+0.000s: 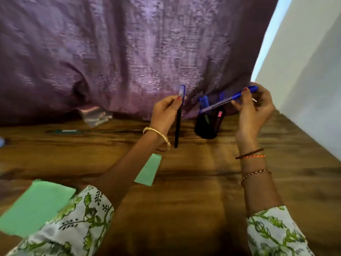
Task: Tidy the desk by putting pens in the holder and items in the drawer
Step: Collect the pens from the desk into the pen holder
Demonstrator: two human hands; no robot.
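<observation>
Right hand [255,106] pinches a blue pen [227,100] slanted over the black holder [206,127], left hand [166,111] grips a dark pen [178,124] upright beside it; a skewed tip could tip the holder

This looks like a home desk corner set up for writing or study. A wood-grain desk [193,191] stands against a crinkled purple curtain [120,52] beside a plain white wall [313,80]. On it are a black pen holder [206,129] with pens, green paper sheets [35,206] and a small clear packet [96,115], everyday stationery rather than shop or lab gear.
</observation>
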